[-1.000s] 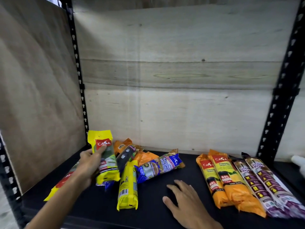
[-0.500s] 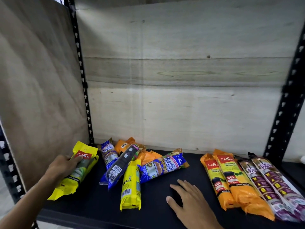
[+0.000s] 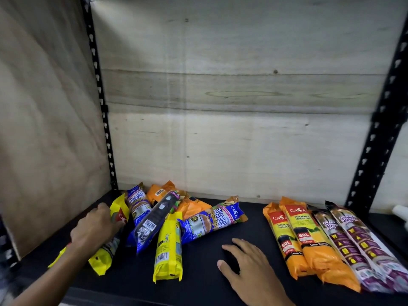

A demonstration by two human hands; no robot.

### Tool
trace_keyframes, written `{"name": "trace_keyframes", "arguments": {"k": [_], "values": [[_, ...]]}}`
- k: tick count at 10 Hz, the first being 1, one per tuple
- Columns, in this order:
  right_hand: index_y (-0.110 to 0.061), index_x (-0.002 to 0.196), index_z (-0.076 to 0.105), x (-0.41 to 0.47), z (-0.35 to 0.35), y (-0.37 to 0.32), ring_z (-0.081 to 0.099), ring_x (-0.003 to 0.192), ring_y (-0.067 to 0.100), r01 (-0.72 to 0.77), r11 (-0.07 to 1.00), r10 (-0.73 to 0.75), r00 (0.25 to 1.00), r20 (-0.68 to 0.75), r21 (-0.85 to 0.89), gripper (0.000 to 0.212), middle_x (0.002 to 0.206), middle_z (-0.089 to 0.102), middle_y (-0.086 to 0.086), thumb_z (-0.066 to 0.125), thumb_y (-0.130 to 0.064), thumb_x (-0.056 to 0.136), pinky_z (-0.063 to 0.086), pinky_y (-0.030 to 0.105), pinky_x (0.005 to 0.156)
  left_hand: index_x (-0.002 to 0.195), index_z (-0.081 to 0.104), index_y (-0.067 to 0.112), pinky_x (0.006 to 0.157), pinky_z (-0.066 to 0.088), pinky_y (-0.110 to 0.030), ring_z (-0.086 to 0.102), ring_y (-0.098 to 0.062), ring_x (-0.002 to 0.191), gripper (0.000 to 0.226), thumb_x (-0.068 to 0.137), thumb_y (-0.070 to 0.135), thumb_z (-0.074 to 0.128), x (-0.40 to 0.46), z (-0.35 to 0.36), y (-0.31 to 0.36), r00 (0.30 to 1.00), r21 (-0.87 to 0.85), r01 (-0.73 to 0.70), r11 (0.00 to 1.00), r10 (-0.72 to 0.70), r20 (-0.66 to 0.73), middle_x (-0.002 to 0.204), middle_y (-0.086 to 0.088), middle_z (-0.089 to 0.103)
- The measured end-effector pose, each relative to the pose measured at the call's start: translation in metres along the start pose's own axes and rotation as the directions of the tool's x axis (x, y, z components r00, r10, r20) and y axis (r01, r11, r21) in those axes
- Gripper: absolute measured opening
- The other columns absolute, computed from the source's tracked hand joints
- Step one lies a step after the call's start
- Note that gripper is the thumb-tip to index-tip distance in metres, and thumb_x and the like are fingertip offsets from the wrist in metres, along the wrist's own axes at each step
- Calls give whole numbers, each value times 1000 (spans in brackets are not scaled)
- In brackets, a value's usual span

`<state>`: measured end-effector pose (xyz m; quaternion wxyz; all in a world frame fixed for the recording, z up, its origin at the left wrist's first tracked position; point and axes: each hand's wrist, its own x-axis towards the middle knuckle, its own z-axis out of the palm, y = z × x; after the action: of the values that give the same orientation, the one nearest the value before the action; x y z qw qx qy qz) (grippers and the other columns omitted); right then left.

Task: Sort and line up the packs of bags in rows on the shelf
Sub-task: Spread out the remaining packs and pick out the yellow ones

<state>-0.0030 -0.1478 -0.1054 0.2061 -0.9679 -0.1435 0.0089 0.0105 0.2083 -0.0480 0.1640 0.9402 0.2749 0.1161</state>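
My left hand lies on a yellow Casa pack at the far left of the black shelf, fingers curled over it. Beside it sits a loose heap: a blue Singlet Handle pack, a dark barcode pack, a yellow pack, orange packs and another blue pack. My right hand rests flat on the shelf, fingers spread, holding nothing. At the right, two orange Casa packs and two purple Draw String Bag packs lie side by side.
Plywood panels close the back and the left side. Black perforated uprights stand at the back corners. A white object shows at the right edge. Bare shelf lies between the heap and the lined-up packs.
My left hand lowered the yellow Casa pack from the air onto the shelf at the far left and now presses it beside the heap. My right hand stayed put.
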Motion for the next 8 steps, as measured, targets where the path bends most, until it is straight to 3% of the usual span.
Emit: {"name": "trace_keyframes", "arguments": {"k": [2, 3, 4, 5, 6, 7, 8], "values": [[-43, 146, 38, -1, 0, 0, 13, 148, 5, 5, 1000, -5, 1000, -20, 21, 53, 159, 22, -17, 39, -61, 96, 8, 30, 122, 102, 59, 16, 69, 50, -37, 60, -28, 84, 40, 83, 50, 68, 10, -3, -14, 1000, 45, -29, 999, 29, -2, 102, -11, 65], [-43, 146, 38, -2, -1, 0, 14, 148, 6, 3, 1000, -3, 1000, -23, 21, 54, 159, 23, -17, 39, -61, 96, 8, 30, 122, 106, 63, 16, 79, 56, -44, 62, -31, 93, 45, 81, 54, 65, 13, 0, -17, 999, 121, -29, 992, 27, 21, 106, -11, 63], [-43, 146, 37, -2, -2, -1, 13, 148, 6, 0, 1000, 0, 1000, -16, 23, 54, 159, 22, -17, 39, -61, 96, 8, 30, 122, 125, 58, 15, 87, 53, -46, 57, -35, 112, 54, 86, 52, 61, 1, 0, 0, 987, 154, -89, 984, 108, -117, 127, -15, 57], [-44, 146, 37, -1, -3, -1, 13, 148, 6, -2, 1000, 2, 1000, -16, 16, 53, 159, 22, -17, 39, -61, 96, 7, 30, 122, 127, 61, 16, 84, 51, -42, 58, -32, 111, 55, 87, 54, 58, -12, 3, 29, 953, 32, -242, 970, 243, -180, 127, -13, 59], [-44, 146, 36, -1, -4, -1, 12, 149, 6, -4, 1000, 4, 1000, -10, 9, 53, 160, 21, -17, 39, -62, 96, 8, 31, 122, 121, 64, 20, 77, 52, -34, 61, -23, 103, 53, 85, 60, 56, -22, 12, 54, 929, -21, -358, 934, 353, -114, 120, -5, 64], [-44, 146, 37, 0, -4, -2, 13, 149, 6, 1, 1000, -1, 1000, -8, 7, 61, 159, 22, -18, 32, -71, 92, 8, 31, 121, 118, 61, 23, 75, 53, -33, 61, -18, 97, 55, 81, 64, 59, -28, 23, 68, 930, -27, -366, 930, 365, -33, 115, -1, 64], [-44, 145, 38, 2, -2, 0, 13, 148, 6, 5, 1000, -5, 1000, -19, 9, 57, 158, 23, -18, 36, -67, 94, 9, 31, 121, 120, 58, 22, 82, 55, -38, 60, -22, 103, 56, 78, 59, 65, -28, 28, 71, 940, -26, -342, 939, 341, -31, 120, -2, 62]]}}
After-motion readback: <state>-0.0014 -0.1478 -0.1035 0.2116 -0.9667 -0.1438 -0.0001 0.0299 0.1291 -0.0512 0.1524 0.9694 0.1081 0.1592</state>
